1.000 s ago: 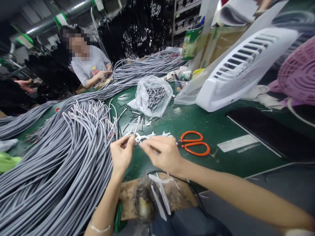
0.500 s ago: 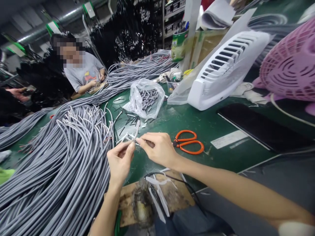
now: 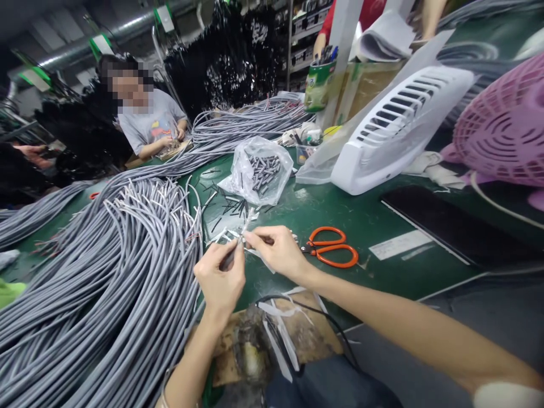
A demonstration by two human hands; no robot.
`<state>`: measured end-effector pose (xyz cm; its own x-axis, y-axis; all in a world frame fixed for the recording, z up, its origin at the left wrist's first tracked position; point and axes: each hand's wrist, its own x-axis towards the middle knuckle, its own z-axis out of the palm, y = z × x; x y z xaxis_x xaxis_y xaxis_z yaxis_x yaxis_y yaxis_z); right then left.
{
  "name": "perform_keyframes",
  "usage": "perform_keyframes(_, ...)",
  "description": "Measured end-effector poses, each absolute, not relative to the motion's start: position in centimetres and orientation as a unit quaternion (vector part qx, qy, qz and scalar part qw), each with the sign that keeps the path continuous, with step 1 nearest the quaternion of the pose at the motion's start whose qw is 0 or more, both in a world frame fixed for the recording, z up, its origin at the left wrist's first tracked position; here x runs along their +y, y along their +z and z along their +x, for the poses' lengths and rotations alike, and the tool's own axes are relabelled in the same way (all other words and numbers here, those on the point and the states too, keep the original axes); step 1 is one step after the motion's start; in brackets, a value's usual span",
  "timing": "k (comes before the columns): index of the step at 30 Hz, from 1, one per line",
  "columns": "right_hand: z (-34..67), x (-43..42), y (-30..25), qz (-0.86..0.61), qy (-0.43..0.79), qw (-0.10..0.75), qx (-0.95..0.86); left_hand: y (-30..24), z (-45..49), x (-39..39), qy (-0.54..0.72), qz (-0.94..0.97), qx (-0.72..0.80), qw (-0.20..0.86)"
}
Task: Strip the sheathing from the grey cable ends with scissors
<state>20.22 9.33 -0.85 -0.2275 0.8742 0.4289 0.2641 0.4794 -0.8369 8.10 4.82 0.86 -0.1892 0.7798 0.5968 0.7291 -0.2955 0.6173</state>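
Note:
My left hand (image 3: pixel 221 280) and my right hand (image 3: pixel 276 249) meet over the green table (image 3: pixel 361 218), both pinched on the stripped end of a grey cable (image 3: pixel 229 258) with thin wires showing at the fingertips. A big heap of grey cables (image 3: pixel 97 272) lies just left of my left hand. Small white scraps (image 3: pixel 232 232) and short black sleeve pieces (image 3: pixel 232 205) are scattered just beyond my fingers. A clear plastic bag (image 3: pixel 260 170) of dark sleeve pieces sits farther back.
Orange-handled scissors (image 3: pixel 331 254) lie right of my right hand. A white fan (image 3: pixel 395 130) and a pink fan (image 3: pixel 505 130) stand at the right, a black slab (image 3: pixel 450 226) before them. A scorched wooden board (image 3: pixel 263 340) is near my lap. A seated person (image 3: pixel 147 122) works across the table.
My hands have closed together on the cable end; the left hand has risen toward the right and its fingers have curled tighter. The view has shifted slightly.

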Motion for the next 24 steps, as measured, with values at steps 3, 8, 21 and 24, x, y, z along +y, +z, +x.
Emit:
perform_keyframes(3, 20.1, 8.7, -0.6, -0.371, 0.217, 0.521, -0.738, 0.9, 8.0, 4.9, 0.5, 0.626, 0.595, 0.065)
perform_keyframes(8, 19.9, 6.8, -0.2, -0.165, 0.027, 0.579, -0.798, 1.0, 7.1, 6.2, 0.496, 0.53, 0.668, 0.164)
perform_keyframes(21, 21.6, 9.3, 0.4, -0.401, 0.145, 0.492, -0.759, 1.4, 7.2, 5.6, 0.53, 0.504, 0.577, 0.364)
perform_keyframes(24, 21.5, 9.1, 0.4, -0.384, 0.154, 0.493, -0.765, 1.3, 7.1, 5.6, 0.527, 0.51, 0.582, 0.352)
